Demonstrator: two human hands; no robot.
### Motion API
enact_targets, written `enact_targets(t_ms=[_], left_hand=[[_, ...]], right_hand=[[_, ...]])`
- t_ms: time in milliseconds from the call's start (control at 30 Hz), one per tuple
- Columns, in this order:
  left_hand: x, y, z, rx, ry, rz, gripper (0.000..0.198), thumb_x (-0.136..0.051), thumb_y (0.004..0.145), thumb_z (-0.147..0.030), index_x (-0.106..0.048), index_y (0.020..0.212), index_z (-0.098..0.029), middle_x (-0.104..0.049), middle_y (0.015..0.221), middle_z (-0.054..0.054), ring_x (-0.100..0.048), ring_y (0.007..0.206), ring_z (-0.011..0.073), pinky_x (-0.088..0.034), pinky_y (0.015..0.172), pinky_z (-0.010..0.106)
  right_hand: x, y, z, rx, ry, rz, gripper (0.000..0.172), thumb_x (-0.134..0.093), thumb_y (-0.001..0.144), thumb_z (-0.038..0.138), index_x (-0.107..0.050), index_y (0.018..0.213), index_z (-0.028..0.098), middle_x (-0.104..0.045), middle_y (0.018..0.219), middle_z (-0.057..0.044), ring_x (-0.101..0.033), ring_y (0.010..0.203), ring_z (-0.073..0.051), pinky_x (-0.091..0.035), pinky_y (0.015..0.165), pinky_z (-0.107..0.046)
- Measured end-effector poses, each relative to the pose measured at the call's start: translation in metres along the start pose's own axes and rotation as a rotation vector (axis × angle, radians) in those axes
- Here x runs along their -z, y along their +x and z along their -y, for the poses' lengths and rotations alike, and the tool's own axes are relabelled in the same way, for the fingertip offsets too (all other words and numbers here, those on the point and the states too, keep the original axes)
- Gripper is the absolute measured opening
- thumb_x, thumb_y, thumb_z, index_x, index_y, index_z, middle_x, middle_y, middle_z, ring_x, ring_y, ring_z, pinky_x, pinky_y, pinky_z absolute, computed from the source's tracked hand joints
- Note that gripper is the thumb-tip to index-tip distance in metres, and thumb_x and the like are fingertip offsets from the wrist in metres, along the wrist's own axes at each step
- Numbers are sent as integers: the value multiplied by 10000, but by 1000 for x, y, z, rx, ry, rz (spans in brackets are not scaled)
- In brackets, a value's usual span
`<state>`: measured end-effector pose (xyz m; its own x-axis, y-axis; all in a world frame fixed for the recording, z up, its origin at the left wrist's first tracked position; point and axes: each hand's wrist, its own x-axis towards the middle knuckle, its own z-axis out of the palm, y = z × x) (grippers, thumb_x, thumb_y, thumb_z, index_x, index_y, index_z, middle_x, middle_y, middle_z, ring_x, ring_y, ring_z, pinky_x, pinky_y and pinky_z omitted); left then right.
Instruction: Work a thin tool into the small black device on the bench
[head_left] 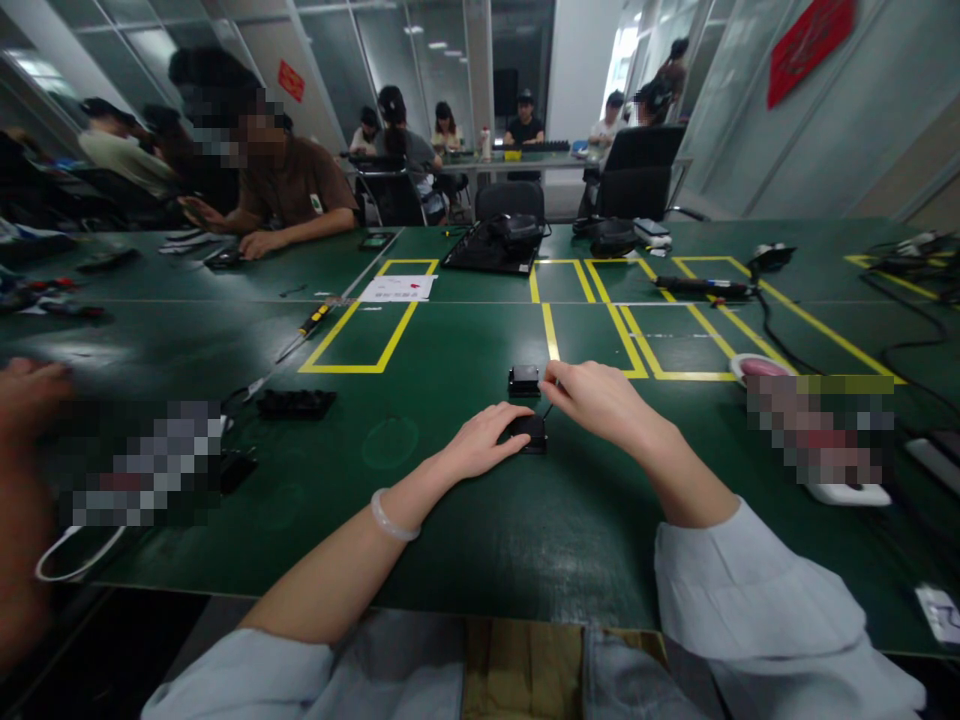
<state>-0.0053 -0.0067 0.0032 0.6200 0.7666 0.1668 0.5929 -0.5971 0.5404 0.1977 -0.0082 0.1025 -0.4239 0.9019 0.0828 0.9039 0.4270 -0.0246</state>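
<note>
On the green table, my left hand (487, 436) grips a small flat black box (535, 432), thumb on the near side and fingers over the top. My right hand (592, 395) is closed in a pinch on a thin dark rod (548, 410). The rod slants down from my fingertips to the far right corner of that box; whether its tip touches is too small to tell. Just beyond stands a second small black box (524, 379), close to my right fingertips. My fingers partly cover the nearer box and the rod's upper end.
A black ridged strip (296, 403) and a yellow-black screwdriver (313, 320) lie to the left. A phone-like device (847, 492) lies right. Yellow tape outlines (341, 370) mark the table. Another person's arm (26, 500) reaches in at left; a person in brown (300, 190) sits across.
</note>
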Motion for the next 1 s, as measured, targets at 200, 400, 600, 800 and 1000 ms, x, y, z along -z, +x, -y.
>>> enact_targets(t_ms=[200, 400, 600, 800, 1000], left_hand=[[0, 1, -2, -4, 6, 1, 357, -456, 947, -394, -501, 1264, -236, -583, 1200, 78, -546, 1100, 243, -435, 962, 402], [0, 0, -1, -3, -3, -3, 356, -457, 946, -400, -506, 1260, -240, -586, 1198, 76, -549, 1096, 246, -438, 959, 407], [0, 0, -1, -7, -2, -5, 363, -457, 949, -395, -498, 1274, -239, -586, 1188, 75, -551, 1086, 242, -440, 953, 396], [1, 0, -1, 1, 7, 0, 357, -460, 947, -394, -501, 1267, -243, -587, 1181, 72, -554, 1079, 242, -444, 948, 396], [0, 0, 0, -10, 10, 1, 357, -457, 951, -387, -495, 1273, -238, -582, 1191, 74, -551, 1080, 237, -441, 951, 390]], right_hand=[[0, 0, 0, 2, -21, 13, 259, -332, 965, 310, -539, 1077, 202, -694, 822, -65, -624, 685, -190, -243, 548, -272], [-1, 0, 0, 0, -3, 7, 236, -353, 951, 296, -545, 1048, 198, -692, 830, -56, -631, 703, -182, -225, 537, -273], [1, 0, -1, -6, -23, 30, 313, -317, 973, 362, -582, 951, 196, -693, 822, -75, -642, 729, -204, -226, 536, -274], [1, -1, -1, 11, 11, 11, 233, -346, 957, 289, -519, 1093, 211, -694, 828, -53, -625, 689, -191, -231, 538, -271], [-1, 1, -2, -7, 11, -1, 264, -336, 969, 368, -546, 990, 209, -691, 811, -57, -633, 709, -196, -225, 535, -269]])
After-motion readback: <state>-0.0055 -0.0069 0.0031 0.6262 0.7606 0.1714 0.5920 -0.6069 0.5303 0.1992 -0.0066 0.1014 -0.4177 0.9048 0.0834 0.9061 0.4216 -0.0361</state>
